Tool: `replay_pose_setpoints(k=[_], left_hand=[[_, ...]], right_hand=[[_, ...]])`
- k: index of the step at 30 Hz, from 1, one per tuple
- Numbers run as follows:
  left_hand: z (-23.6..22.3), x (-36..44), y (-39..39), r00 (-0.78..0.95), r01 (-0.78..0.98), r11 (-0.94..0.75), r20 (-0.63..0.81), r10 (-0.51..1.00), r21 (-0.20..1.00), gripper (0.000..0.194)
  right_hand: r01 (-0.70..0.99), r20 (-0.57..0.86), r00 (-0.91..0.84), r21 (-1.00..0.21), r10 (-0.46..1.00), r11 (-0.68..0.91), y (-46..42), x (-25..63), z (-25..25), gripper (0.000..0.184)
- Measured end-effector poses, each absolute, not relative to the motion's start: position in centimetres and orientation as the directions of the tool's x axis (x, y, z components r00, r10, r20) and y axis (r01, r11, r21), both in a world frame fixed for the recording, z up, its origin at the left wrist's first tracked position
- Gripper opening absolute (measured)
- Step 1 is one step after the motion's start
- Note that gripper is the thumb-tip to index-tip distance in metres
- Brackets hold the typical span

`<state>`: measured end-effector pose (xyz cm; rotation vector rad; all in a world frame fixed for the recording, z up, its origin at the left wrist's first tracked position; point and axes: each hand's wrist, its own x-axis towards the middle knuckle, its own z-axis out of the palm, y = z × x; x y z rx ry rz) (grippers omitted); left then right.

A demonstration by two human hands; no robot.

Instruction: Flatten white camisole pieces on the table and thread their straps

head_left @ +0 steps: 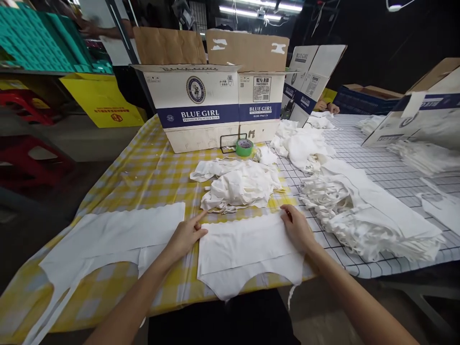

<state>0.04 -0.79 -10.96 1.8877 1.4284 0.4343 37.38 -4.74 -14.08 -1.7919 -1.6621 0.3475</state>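
At near edge of yellow-and-white checked tablecloth (118, 187): flat white cloth garment (244, 247) | left hand (185, 235): released, spread at left edge | right hand (296, 226): at upper right corner, cannot tell if pinching | could crease from uneven pull; could slide from snagging of 1 overhanging thin white strap (291, 293)

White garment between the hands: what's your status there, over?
Left hand at upper left corner, right hand at upper right. White garment spread out on yellow checked cloth. Crumpled white pile just beyond its far edge.
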Motion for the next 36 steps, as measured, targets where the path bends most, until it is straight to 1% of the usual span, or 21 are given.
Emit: replay_pose_setpoints(k=[2,4,6,8,11,15,18,20,21,23,25,26,27,29,31,32,34,36], left_hand=[[-11.2,-0.2,-0.9,0.327,0.607,-0.065,-0.174,0.929,0.792,0.064],[-11.4,-0.2,-0.9,0.331,0.568,-0.031,-0.194,0.923,0.823,0.065],[-11.6,-0.1,-0.9,0.319,0.588,-0.048,-0.177,0.931,0.807,0.063],[-11.6,0.1,-0.8,0.291,0.635,-0.088,-0.132,0.947,0.768,0.061],[-11.5,0.5,-0.3,0.227,0.717,-0.132,-0.051,0.973,0.684,0.058],[-11.6,0.8,0.2,0.182,0.821,-0.177,0.045,0.982,0.543,0.054],[-12.2,1.4,-0.9,0.187,0.897,-0.254,0.211,0.959,0.361,0.052],[-12.8,1.9,-2.3,0.292,0.904,-0.365,0.303,0.907,0.223,0.054],[-13.2,2.2,-3.1,0.380,0.881,-0.442,0.305,0.873,0.171,0.055],[-13.8,2.5,-4.4,0.542,0.807,-0.578,0.239,0.805,0.116,0.055],[-14.2,2.6,-5.2,0.610,0.771,-0.628,0.158,0.776,0.106,0.053],[-14.3,2.5,-5.4,0.613,0.772,-0.626,0.134,0.779,0.107,0.053],[-14.3,2.5,-5.5,0.608,0.777,-0.620,0.122,0.784,0.110,0.053],[-14.2,2.7,-5.4,0.608,0.776,-0.618,0.111,0.786,0.123,0.054],[-13.8,3.6,-5.2,0.632,0.753,-0.640,0.104,0.768,0.156,0.055],[-13.6,4.3,-5.1,0.651,0.732,-0.656,0.096,0.753,0.182,0.054],[-13.0,6.4,-5.1,0.694,0.682,-0.689,0.081,0.715,0.243,0.054],[-12.4,9.1,-5.1,0.740,0.623,-0.723,0.074,0.668,0.299,0.054]], right_hand=[[0.786,0.230,0.186,-0.619,0.955,-0.004,-4.5,37.4,-14.3,0.027],[0.805,0.241,0.179,-0.593,0.954,-0.001,-4.3,37.4,-14.5,0.028],[0.836,0.274,0.149,-0.547,0.950,0.027,-4.3,37.4,-14.7,0.029],[0.871,0.308,0.110,-0.488,0.945,0.058,-4.3,37.3,-14.8,0.030],[0.912,0.321,0.070,-0.405,0.945,0.070,-3.9,37.0,-15.0,0.031],[0.937,0.301,0.078,-0.348,0.950,0.033,-2.9,37.3,-14.9,0.030],[0.947,0.315,0.108,-0.321,0.943,-0.001,-3.1,37.9,-14.3,0.034],[0.959,0.336,0.096,-0.283,0.937,0.004,-4.0,38.1,-14.0,0.040],[0.968,0.331,0.053,-0.250,0.942,0.033,-4.6,38.2,-14.0,0.042],[0.976,0.266,-0.071,-0.180,0.961,0.122,-5.9,38.4,-14.3,0.046],[0.975,0.166,-0.138,-0.150,0.976,0.163,-7.1,38.8,-14.6,0.047],[0.978,0.141,-0.120,-0.151,0.983,0.142,-7.8,39.2,-14.7,0.046],[0.982,0.141,-0.077,-0.161,0.987,0.100,-8.6,39.5,-14.8,0.046],[0.976,0.198,0.029,-0.218,0.980,0.015,-10.8,40.1,-14.6,0.044],[0.941,0.266,0.132,-0.336,0.955,-0.036,-14.1,39.8,-14.5,0.038],[0.908,0.274,0.189,-0.414,0.943,-0.061,-16.0,39.3,-14.6,0.032],[0.803,0.183,0.298,-0.578,0.937,-0.143,-19.9,37.5,-15.7,0.021],[0.646,-0.030,0.381,-0.706,0.924,-0.289,-22.9,35.3,-17.5,0.022]])
